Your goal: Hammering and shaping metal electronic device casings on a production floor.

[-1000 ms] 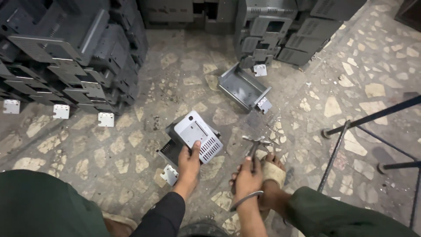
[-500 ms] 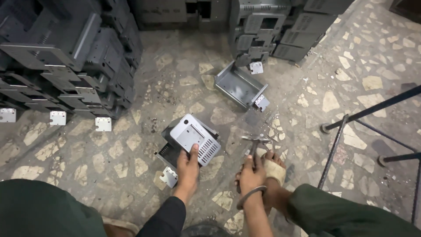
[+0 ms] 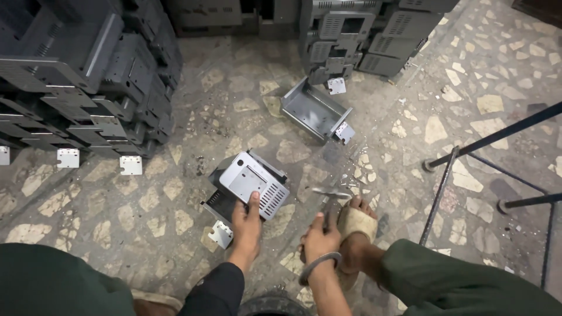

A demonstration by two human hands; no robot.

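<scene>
lying on the stone-chip floor (image 3: 175, 210) just in front of the person, a grey metal housing (image 3: 249, 187) sits tilted, its pale vented face plate turned upward and a small white mounting tab (image 3: 221, 234) sticking out at its near corner. the left hand (image 3: 246, 225) rests on the housing's near edge, thumb laid up over the face plate and fingers curled under the rim, gripping it. just to the right, the right hand (image 3: 319, 239) is closed in a fist around the handle of a hammer (image 3: 329, 196), whose metal head lies crosswise just above the knuckles; a metal bangle (image 3: 319, 266) circles that wrist. touching the right hand's far side is the person's foot in a tan sandal (image 3: 356, 223), planted on the floor, with a dark green trouser leg (image 3: 456, 281) running off to the lower right. another green trouser leg (image 3: 58, 281) fills the lower left corner.

farther out on the floor, well apart from the hands, a second housing (image 3: 313, 111) lies open side up, with white tabs at its right corner and far end. a tall stack of similar grey housings (image 3: 76, 82) stands at the left, white tabs showing along its bottom row, and another stack (image 3: 363, 35) stands at the top. a dark metal frame (image 3: 486, 152) of thin tubes stands at the right.
</scene>
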